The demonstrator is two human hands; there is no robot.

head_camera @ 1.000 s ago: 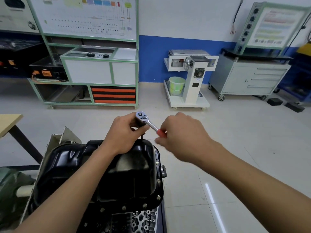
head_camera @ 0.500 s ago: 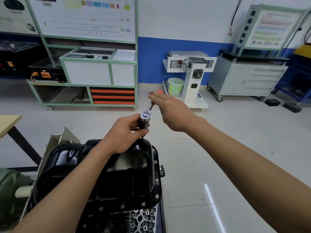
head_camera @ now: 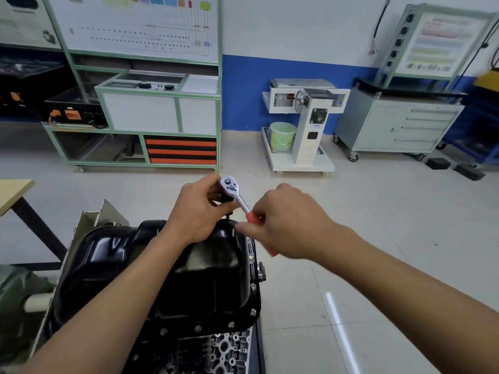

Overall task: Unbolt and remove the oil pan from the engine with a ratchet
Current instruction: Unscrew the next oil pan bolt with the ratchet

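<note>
The black oil pan [head_camera: 151, 271] sits on top of the engine [head_camera: 224, 349], with several bolts along its right and near flange. A chrome ratchet [head_camera: 232, 190] with a red handle stands over the pan's far right corner. My left hand [head_camera: 197, 211] grips the black socket and extension just under the ratchet head. My right hand [head_camera: 286, 225] grips the red handle, which points toward me and to the right. The socket's lower end and the bolt under it are hidden by my left hand.
A green-framed training bench [head_camera: 145, 103] stands at the back left, a white machine stand [head_camera: 302, 122] with a green bucket [head_camera: 282, 136] in the middle, a grey drawer cabinet [head_camera: 399, 128] at the right. A wooden table corner [head_camera: 13, 190] juts in at the left. Tiled floor lies to the right.
My right hand has swung the ratchet handle from pointing away, back toward me and to the right. My left hand has stayed on the socket at the pan's far corner.
</note>
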